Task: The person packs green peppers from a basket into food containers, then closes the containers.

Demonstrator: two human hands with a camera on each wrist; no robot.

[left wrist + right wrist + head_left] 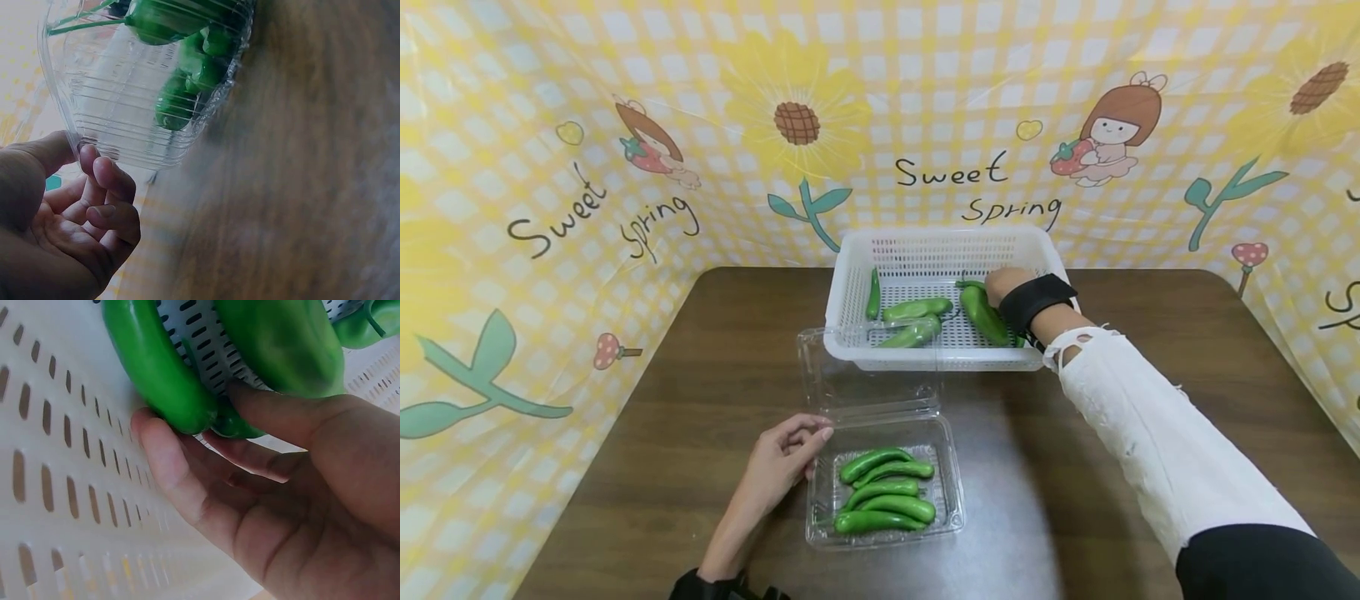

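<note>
My left hand (781, 462) pinches the left rim of a clear plastic clamshell box (954, 479) between thumb and fingertips. Several slim green peppers (880, 522) lie side by side in its base, and its lid (872, 385) stands open against the basket. Inside a white slotted basket (940, 361), my right hand (1006, 285) reaches down at the right end. The right wrist view shows its fingers spread around the lower end of a long green pepper (156, 369), one fingertip touching it, the thumb apart. Beside the thumb lies a broader green pepper (281, 344).
More green peppers (917, 309) lie on the basket floor, at its left and middle. The basket stands at the back of the brown wooden table (700, 467). A yellow checked cloth (880, 83) hangs behind and along the sides.
</note>
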